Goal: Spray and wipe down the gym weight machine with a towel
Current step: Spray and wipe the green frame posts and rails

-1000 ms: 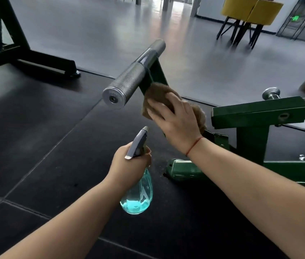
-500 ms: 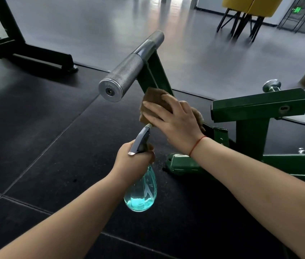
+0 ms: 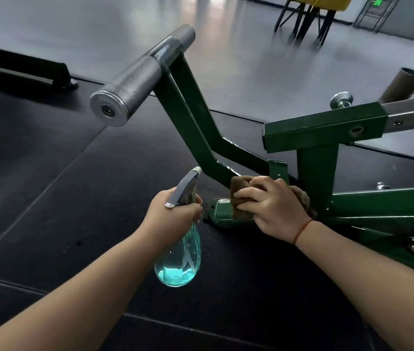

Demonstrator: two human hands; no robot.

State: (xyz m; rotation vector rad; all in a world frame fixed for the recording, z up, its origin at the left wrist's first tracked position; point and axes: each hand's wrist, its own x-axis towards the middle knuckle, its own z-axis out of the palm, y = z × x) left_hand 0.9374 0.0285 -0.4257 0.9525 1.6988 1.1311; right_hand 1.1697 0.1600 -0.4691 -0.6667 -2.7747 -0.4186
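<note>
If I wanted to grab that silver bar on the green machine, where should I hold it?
Wrap your fingers round the knurled stretch of the silver bar near its free end, coming from above. The cross-hatched surface gives grip, and the green arm joins farther along, at the smooth part.

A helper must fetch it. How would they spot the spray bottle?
Find the dark green metal machine frame. Left of its low end, the left hand grips a clear teal spray bottle. Unlike the brown towel nearby, it is see-through.
</note>
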